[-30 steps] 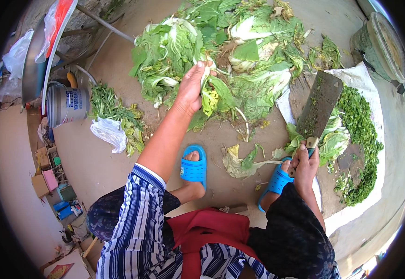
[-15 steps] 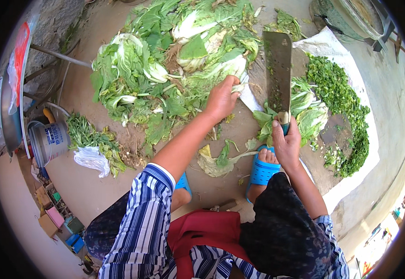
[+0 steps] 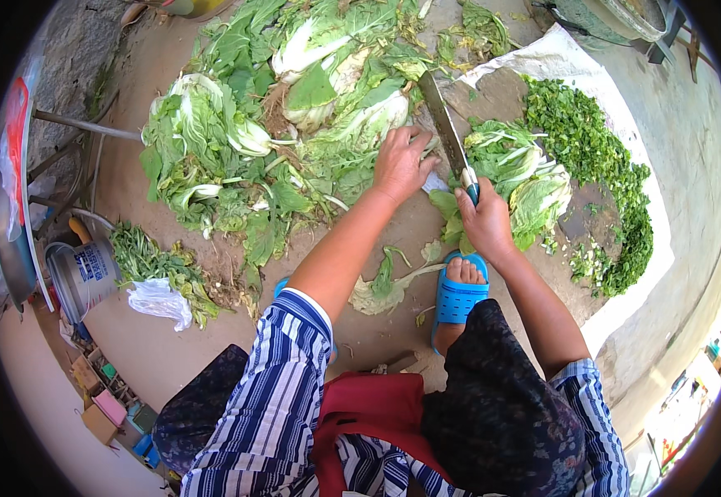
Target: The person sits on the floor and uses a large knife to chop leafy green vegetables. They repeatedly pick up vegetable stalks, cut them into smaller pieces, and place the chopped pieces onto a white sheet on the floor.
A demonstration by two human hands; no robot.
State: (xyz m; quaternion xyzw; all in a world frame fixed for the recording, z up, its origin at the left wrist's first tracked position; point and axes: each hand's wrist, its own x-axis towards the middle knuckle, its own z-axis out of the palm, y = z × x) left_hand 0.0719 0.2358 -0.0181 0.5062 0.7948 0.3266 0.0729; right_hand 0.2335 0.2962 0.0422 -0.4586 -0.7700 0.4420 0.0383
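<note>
My right hand (image 3: 485,217) is closed round the handle of a cleaver (image 3: 444,120). Its long blade tilts up and to the left, now seen nearly edge-on. Just left of the blade is my left hand (image 3: 399,164), its fingers curled together by the roots of the heap of leafy cabbages (image 3: 352,116). A pale smear shows at its fingertips; what they hold is too blurred to name. Right of the cleaver, a cut-open cabbage (image 3: 514,170) with white stems lies beside a spread of chopped greens (image 3: 596,157).
A white sheet (image 3: 658,219) lies under the chopped greens. Loose leaves (image 3: 389,286) are near my blue sandal (image 3: 462,298). At left stand a bucket (image 3: 86,273), a bunch of greens (image 3: 141,257) with a plastic bag (image 3: 160,302), and a metal-legged stand (image 3: 87,123). A tub (image 3: 609,16) is at the far right.
The cleaver has swung left and turned from its broad face to its edge, toward my left hand. The root end that stuck out of my left fingers no longer shows clearly. The view has shifted slightly.
</note>
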